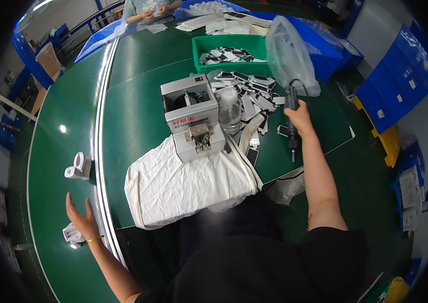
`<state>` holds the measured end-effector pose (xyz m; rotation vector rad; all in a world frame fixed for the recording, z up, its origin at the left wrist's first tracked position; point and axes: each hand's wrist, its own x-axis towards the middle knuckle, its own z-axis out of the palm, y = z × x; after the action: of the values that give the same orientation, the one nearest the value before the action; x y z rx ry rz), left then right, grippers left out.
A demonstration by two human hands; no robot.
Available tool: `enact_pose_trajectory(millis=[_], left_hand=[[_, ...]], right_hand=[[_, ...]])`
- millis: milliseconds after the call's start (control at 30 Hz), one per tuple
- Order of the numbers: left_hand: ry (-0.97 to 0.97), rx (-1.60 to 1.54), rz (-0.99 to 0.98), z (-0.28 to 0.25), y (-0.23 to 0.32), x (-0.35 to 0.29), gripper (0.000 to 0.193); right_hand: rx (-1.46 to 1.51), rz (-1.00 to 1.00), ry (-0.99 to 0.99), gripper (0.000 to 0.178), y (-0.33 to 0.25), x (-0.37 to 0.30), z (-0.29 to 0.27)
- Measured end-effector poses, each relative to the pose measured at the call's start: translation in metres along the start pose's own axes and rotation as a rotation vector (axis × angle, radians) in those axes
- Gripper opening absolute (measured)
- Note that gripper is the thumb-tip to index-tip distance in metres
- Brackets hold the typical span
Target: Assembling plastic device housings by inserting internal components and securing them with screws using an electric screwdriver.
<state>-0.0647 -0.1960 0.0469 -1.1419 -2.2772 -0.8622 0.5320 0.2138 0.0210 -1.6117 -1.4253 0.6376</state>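
Note:
My right hand (300, 119) is wrapped round a dark electric screwdriver (292, 132), its bit pointing down near the table's right side. At the left, my left hand (82, 220) is held over the green surface with thumb and fingers apart and nothing in it. Partly behind that hand lies a white plastic part (72, 234); I cannot tell whether they touch. Farther along stands another white plastic part (78, 166) with a ring-shaped end. A grey screw feeder (193, 117) sits in the middle, its front on a white cloth (188, 187).
Beside the feeder stands a clear plastic bottle (230, 112). Flat white-and-black pieces (254, 96) lie heaped right of it, before a green bin (230, 66) holding more. A clear plastic bag (290, 55) hangs at the back right. Across the table, another person's hands (154, 12) hold clear pieces.

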Motion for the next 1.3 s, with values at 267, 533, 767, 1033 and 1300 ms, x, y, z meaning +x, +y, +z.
enact_pose_trajectory(millis=[267, 533, 767, 1033, 1300], left_hand=[[-0.282, 0.853, -0.366, -0.033, -0.031, -0.016, 0.065], [-0.299, 0.72, -0.232, -0.046, -0.078, -0.017, 0.078], [-0.245, 0.516, -0.283, -0.043, -0.07, -0.013, 0.08], [-0.068, 0.335, -0.065, -0.038, -0.1, -0.023, 0.084], [-0.15, 0.28, -0.119, -0.039, -0.051, -0.026, 0.054]], right_hand=[[0.209, 0.047, -0.253, 0.045, 0.024, 0.021, -0.027], [0.222, 0.054, -0.098, 0.063, 0.043, 0.02, -0.047], [-0.392, -0.242, 0.022, 0.064, 0.027, 0.002, -0.044], [-0.91, -0.499, -0.201, 0.023, -0.027, -0.077, -0.03], [-0.355, -0.513, -0.062, 0.026, 0.013, -0.069, -0.018]])
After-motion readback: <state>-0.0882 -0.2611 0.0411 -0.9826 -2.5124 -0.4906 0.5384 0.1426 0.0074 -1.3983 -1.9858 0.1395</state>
